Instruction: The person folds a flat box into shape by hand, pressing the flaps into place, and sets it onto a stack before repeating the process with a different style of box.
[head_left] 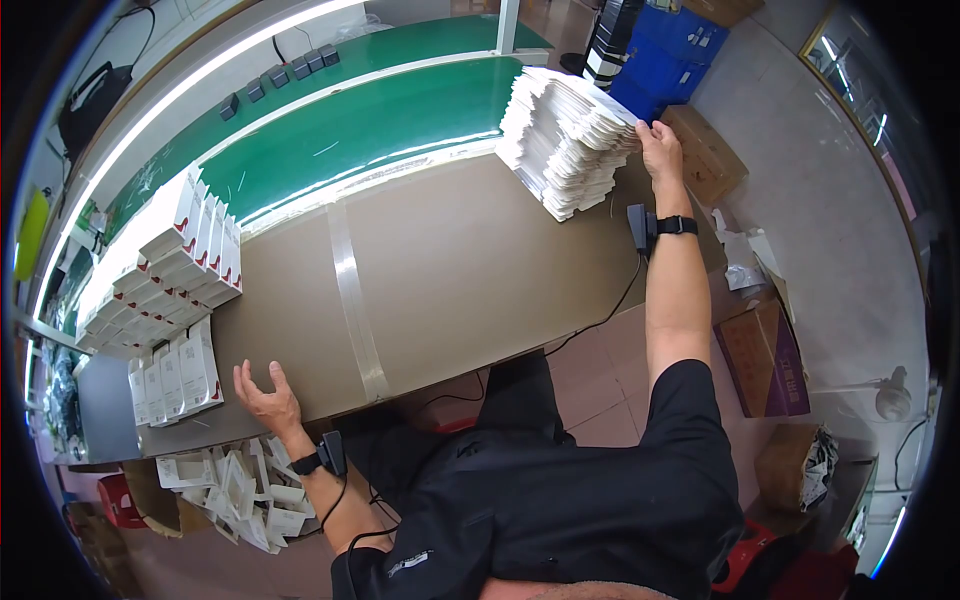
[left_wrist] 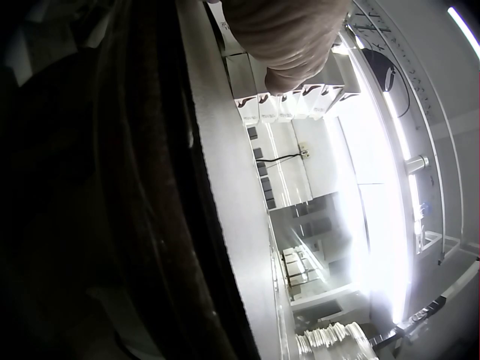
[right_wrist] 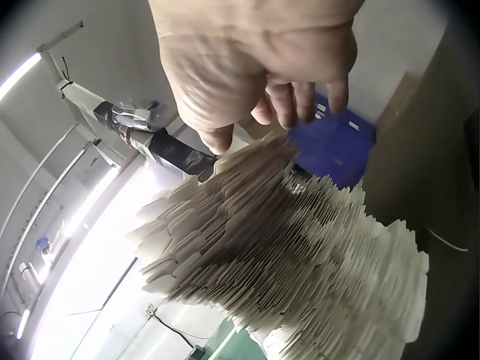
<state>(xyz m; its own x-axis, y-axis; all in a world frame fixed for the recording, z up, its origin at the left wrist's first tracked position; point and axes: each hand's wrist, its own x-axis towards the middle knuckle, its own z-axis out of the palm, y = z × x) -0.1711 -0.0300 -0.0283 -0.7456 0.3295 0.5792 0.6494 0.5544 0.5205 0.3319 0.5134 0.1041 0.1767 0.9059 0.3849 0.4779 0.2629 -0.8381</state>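
Currently, your right hand [head_left: 662, 158] is at the edge of the stack of flat white cartons [head_left: 570, 140], fingertips by its upper corner; whether they pinch a sheet, you cannot tell. That stack stands at the right end of the brown tabletop [head_left: 450, 260], with blue crates [head_left: 675, 50] beyond it. Your left hand [head_left: 270, 402] holds nothing, its fingers spread loosely near the table's front edge. Close to it, white boxes [head_left: 165, 285] sit piled at your left, and white card pieces [head_left: 245, 490] lie heaped below.
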